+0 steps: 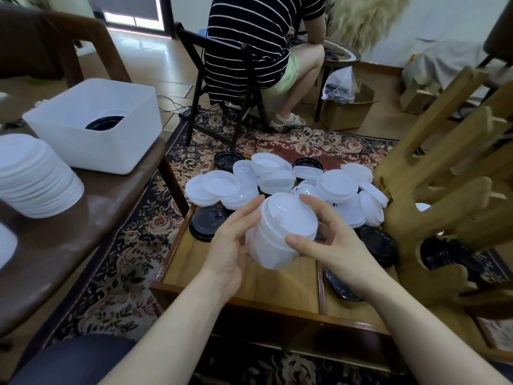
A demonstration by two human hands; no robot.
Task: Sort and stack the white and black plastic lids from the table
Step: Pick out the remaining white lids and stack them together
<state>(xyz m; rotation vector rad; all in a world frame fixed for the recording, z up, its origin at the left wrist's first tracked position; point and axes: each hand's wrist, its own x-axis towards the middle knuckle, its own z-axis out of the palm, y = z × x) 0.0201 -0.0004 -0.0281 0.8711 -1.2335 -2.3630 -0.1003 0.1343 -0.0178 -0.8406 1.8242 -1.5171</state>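
Fingers (251, 209) of our left hand (230, 245) and right hand (330, 245) curl round a stack of white lids (280, 232); loose white lids (277, 176) cover the table (277, 284) beyond.

A home living room is showing here: a floral rug (277, 143) is lying over the wooden floor. On it a person is sitting on a folding chair (222, 87), with a cardboard box (349, 109) standing just beside the rug.

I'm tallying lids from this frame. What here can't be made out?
Head view:
- Count in the stack of white plastic lids: both hands, left hand and right hand, cover its sides.
- Contents of the white plastic bin: its wall hides all but one black plastic lid.
- Tall white lid stack: cut off by the left edge.
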